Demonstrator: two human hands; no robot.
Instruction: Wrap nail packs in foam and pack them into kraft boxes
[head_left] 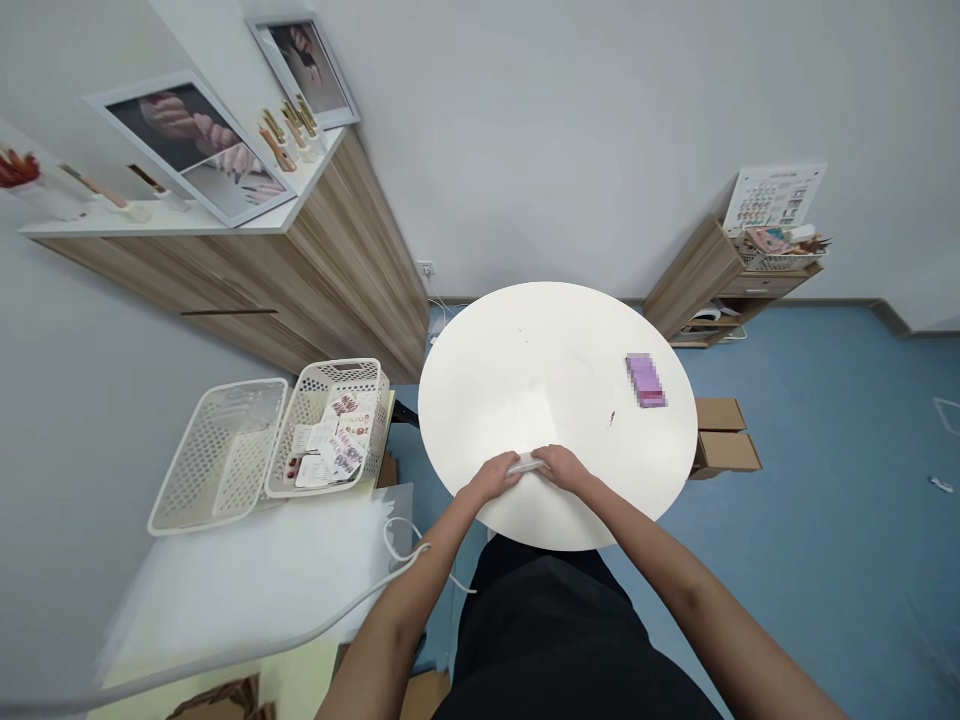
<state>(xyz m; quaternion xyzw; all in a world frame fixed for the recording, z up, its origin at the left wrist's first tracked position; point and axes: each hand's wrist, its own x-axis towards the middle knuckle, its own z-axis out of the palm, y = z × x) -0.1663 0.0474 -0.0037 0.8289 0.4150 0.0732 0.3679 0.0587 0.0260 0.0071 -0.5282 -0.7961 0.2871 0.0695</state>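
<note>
Both of my hands are at the near part of a round white table (480, 360). Between them lies a small, pale, translucent flat piece (526, 462), too small to name. My left hand (496, 476) has its fingers closed on the left end of it. At the right end, my right hand (559, 466) grips it the same way, thumb tucked out of sight. Farther off on the right side of the table is a purple, pixelated rectangular item (646, 380), touched by neither hand.
Left of the table, two white perforated baskets (217, 450) (375, 400) stand on a side table; one holds printed cards. A white cable (337, 608) crosses there. Wooden cabinets (360, 250) (686, 275) flank the table at the back. Cardboard boxes (724, 450) sit on the floor at right.
</note>
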